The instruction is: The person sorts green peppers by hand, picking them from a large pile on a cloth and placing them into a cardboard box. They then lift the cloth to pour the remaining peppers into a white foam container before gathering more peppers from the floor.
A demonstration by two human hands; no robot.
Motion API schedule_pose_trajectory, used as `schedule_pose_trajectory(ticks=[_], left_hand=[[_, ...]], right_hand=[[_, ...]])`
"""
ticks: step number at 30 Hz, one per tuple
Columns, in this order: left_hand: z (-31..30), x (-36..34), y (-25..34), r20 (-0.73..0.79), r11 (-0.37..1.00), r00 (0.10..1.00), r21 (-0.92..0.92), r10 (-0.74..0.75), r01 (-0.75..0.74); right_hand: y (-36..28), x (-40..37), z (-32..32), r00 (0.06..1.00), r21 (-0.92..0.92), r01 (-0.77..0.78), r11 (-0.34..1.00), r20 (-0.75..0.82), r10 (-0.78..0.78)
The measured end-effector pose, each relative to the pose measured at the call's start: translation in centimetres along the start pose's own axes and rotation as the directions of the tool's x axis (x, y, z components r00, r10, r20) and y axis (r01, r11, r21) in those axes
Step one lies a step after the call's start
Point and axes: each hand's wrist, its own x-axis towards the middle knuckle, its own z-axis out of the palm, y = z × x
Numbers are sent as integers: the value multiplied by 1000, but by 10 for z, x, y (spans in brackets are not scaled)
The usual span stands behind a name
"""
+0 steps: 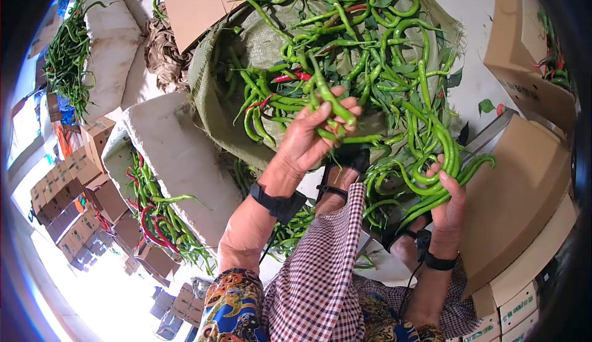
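My left hand [305, 140] is closed around a few green chili peppers [333, 103], raised over the open woven sack. At the right, my right hand [451, 203] holds a bunch of long, curved green chili peppers [445, 148], with fingers wrapped partly behind them. Many more green peppers and leaves lie in the woven sack [200, 77] beneath and beyond both hands. A red pepper [292, 77] shows among them, just past my left hand. Some fingers of my right hand are hidden by the peppers.
To the left, a white foam box [179, 163] holds green and red peppers, with another pepper-filled box [114, 43] farther back. Cardboard flaps [524, 200] rise at the right, near an open carton [515, 46]. Stacked cartons [61, 185] stand far left. My checkered apron [314, 280] covers my lap.
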Motion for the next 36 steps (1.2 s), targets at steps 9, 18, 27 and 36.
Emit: schedule_pose_trajectory(ticks=[9, 18, 27, 36], left_hand=[[-43, -18, -18, -288, 601, 802, 792, 524, -108], [-53, -29, -62, -169, 265, 874, 963, 455, 49], [-65, -36, -91, 152, -431, 916, 902, 370, 24], [-43, -24, -91, 151, 68, 922, 980, 357, -187]], right_hand=[[0, -1, -15, 998, -5, 49, 999, -35, -49], [4, -5, -2, 999, -30, -24, 999, -48, 23], [12, -5, 7, 996, -63, -47, 997, -81, 42], [7, -8, 1, 997, 9, -17, 1000, -73, 17]])
